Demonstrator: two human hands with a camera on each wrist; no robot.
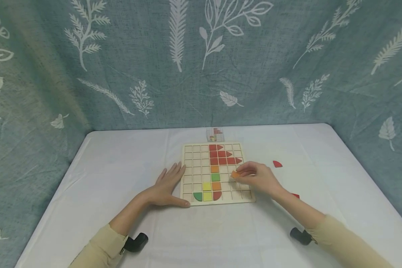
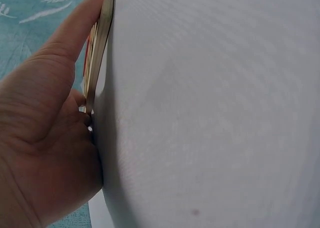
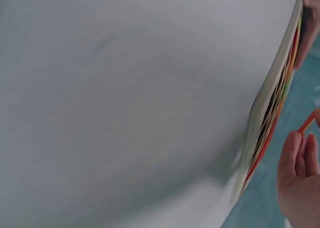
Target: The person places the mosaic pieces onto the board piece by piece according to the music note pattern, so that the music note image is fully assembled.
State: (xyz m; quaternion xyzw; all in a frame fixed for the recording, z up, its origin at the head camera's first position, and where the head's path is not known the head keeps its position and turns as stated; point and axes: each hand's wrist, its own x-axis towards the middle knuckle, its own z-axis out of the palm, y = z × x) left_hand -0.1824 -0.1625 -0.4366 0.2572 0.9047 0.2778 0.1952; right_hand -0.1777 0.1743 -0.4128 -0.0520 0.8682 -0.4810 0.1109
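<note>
A wooden grid board (image 1: pixel 194 178) lies on the white table, with red, orange, green and yellow tiles set in some of its squares. My right hand (image 1: pixel 258 178) pinches an orange tile (image 1: pixel 235 174) between thumb and fingers over the board's right half. In the right wrist view the orange tile (image 3: pixel 307 123) shows edge-on at the fingertips. My left hand (image 1: pixel 165 188) rests at the board's left edge, fingers spread, the thumb along the near left corner. The left wrist view shows that thumb (image 2: pixel 75 30) against the board's side.
Behind the board lies a small pattern card (image 1: pixel 215 134) with a coloured picture. To the right on the table are a red quarter-round piece (image 1: pixel 277 164) and another red piece (image 1: pixel 296 195), partly hidden by the right forearm. A patterned green-blue curtain (image 1: pixel 194 89) stands behind the table.
</note>
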